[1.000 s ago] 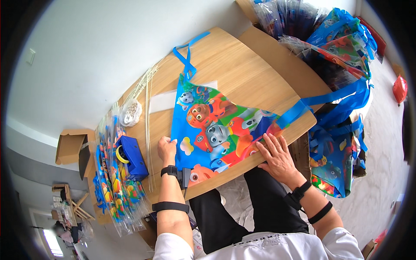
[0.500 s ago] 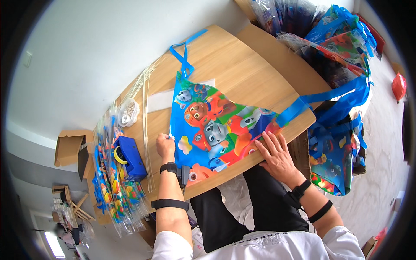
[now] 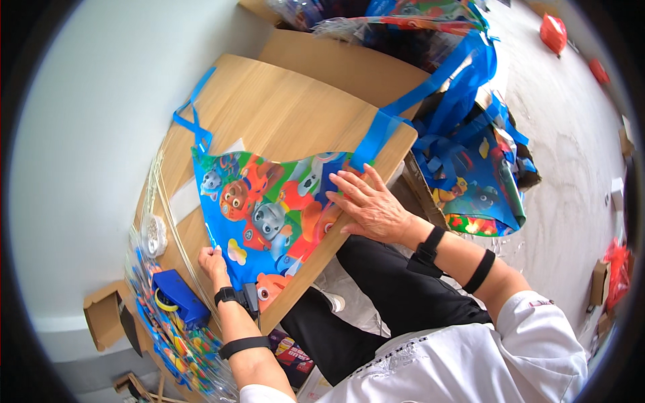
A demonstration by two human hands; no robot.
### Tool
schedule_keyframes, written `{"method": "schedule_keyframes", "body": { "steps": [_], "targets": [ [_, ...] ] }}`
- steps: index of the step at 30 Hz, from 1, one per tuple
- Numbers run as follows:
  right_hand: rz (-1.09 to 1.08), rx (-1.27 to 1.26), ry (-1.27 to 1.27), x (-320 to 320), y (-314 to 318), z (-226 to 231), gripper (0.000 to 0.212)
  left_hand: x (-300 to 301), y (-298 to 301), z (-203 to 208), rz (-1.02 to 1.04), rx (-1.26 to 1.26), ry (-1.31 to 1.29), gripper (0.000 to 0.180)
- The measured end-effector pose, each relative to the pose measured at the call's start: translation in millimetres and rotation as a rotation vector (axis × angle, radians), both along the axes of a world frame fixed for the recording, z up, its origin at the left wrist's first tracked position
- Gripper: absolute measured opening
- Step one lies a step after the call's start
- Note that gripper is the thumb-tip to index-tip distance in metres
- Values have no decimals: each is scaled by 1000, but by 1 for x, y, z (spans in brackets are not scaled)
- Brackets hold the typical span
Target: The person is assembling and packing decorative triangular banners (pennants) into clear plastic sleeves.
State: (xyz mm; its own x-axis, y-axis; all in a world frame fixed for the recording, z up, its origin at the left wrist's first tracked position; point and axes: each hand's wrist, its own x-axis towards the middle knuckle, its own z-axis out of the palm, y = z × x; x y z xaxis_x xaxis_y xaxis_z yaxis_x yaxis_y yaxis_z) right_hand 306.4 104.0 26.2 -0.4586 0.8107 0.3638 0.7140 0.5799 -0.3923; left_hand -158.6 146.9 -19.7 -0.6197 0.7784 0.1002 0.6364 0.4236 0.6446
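Observation:
A printed apron [image 3: 269,221] with cartoon animals and blue straps lies spread over the wooden table's near edge. At its left border, my left hand [image 3: 213,264] is closed, pinching the blue margin between thumb and fingers. My right hand [image 3: 375,207] rests flat on the apron's right side near the table edge, fingers stretched and a little spread. One blue strap [image 3: 193,101] lies crossed over itself at the far left. Another blue strap [image 3: 373,138] runs from the right corner toward the pile beyond the table. A small dark device is strapped near my left wrist.
Left on the table [image 3: 275,94] are a blue tape dispenser [image 3: 180,299], a clear tub [image 3: 154,235], thin pale strips [image 3: 161,201] and bagged printed goods [image 3: 168,349]. An open carton [image 3: 470,185] stands right, holding more printed pieces. Red bags [image 3: 553,35] lie on the floor.
My view has swung to the right, so the table and apron sit further left. Both hands stay on the apron, the left at its edge and the right flat.

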Motion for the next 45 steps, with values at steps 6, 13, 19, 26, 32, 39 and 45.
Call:
{"method": "schedule_keyframes", "body": {
  "steps": [6, 13, 19, 26, 32, 39, 45],
  "targets": [
    [-110, 27, -30, 15, -7, -20, 76, -5, -6, 1, -55, 2, 37, 18],
    [-161, -48, -76, 14, -9, -19, 82, 42, -27, 32, -117, -72, 563, 40],
    [-190, -12, -109, 13, -3, -17, 81, 99, -101, 47, -413, -24, 567, 46],
    [-174, 5, -198, 0, -3, -22, 78, 78, -166, 31, -218, -59, 537, 46],
    [-192, 7, -295, 12, -3, -27, 76, 56, -206, 45, 175, 173, 394, 23],
    [-190, 72, -363, 11, 0, -33, 72, 34, -234, 75, 334, 53, -523, 14],
    [-177, 78, -364, 11, 2, -36, 72, 22, -233, 61, 259, -94, -663, 13]
  ]
}}
